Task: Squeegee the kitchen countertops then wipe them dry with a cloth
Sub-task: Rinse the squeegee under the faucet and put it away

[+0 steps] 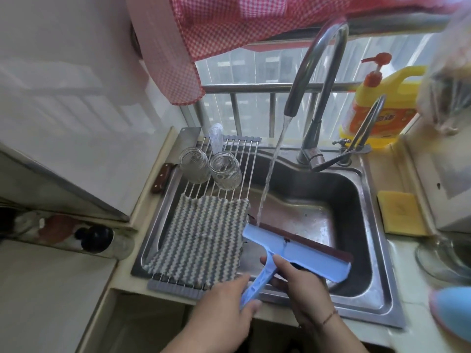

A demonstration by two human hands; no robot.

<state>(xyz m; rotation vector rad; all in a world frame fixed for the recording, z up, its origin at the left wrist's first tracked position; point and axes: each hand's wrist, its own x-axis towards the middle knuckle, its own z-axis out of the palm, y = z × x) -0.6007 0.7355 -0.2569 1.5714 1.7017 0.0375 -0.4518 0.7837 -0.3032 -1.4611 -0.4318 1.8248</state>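
While tap water (pixel 270 174) hits blue squeegee (pixel 293 250) w/ brown blade, left hand (pixel 224 309) fingers clamp handle, right hand (pixel 303 289) grips neck.

Home kitchen: steel sink (pixel 377 284), running faucet (pixel 316 72), dish-soap bottle (pixel 382 103).

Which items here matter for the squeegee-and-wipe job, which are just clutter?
Job: squeegee, held by left hand and right hand; striped cloth; running tap.
Clutter: two jars, knife, soap bottle, yellow sponge.
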